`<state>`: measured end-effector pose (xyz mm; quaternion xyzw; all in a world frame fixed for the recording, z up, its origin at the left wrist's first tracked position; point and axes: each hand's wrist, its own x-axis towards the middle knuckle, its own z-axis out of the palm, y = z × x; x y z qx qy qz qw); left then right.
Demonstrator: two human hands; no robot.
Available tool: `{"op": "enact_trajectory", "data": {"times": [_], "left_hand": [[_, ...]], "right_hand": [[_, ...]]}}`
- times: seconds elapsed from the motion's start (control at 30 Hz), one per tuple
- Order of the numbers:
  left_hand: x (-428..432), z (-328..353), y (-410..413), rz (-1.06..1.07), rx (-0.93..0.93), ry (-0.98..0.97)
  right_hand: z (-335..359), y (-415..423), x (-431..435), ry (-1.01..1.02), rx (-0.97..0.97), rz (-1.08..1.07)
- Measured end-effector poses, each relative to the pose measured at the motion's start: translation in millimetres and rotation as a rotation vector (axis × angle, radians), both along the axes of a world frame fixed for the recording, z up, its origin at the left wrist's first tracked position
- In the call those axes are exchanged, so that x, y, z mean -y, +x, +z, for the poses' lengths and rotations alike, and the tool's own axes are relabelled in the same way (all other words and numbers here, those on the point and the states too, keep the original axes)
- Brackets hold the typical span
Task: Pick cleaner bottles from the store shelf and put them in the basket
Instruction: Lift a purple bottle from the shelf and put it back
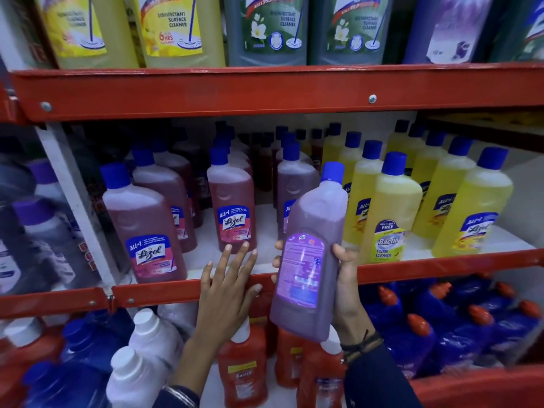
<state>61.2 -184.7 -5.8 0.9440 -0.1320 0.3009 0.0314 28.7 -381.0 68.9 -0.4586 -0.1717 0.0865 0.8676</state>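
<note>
Nearest the camera, at the bottom centre of the frame, two dark sleeves rise toward the shelf. The left hand (228, 285) is at centre-left, fingers spread apart and holding nothing, its tips reaching over the red shelf lip (164, 291) toward a pink bottle (234, 207) just behind; it looks poised to take that one next. Right of it, at centre, the right hand (343, 278) has its fingers clamped round a purple bottle (309, 254), thumb on one side, fingertips showing on the other. The bottle is clear of the shelf, tilted, back label toward the camera, probably just lifted for carrying off. Farther right stand yellow bottles (391, 201). No basket is in view.
</note>
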Motion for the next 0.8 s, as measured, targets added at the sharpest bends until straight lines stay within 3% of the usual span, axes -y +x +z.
{"op": "enact_trajectory", "data": {"times": [0.17, 0.5, 0.7, 0.8], "left_hand": [[0.6, 2.1, -2.5, -0.011, -0.022, -0.022], [1.6, 4.9, -5.3, -0.007, -0.047, -0.033], [1.9, 4.5, -3.7, -0.008, -0.055, -0.032], [1.4, 3.7, -3.6, -0.005, -0.065, -0.035]], "right_hand": [[22.8, -11.0, -12.9, -0.467, 0.275, -0.581], [18.2, -14.2, -24.2, -0.890, 0.504, -1.514], [12.1, -11.4, -21.7, -0.946, 0.558, -1.636], [16.2, -9.4, -20.1, -0.747, 0.553, -1.504]]}}
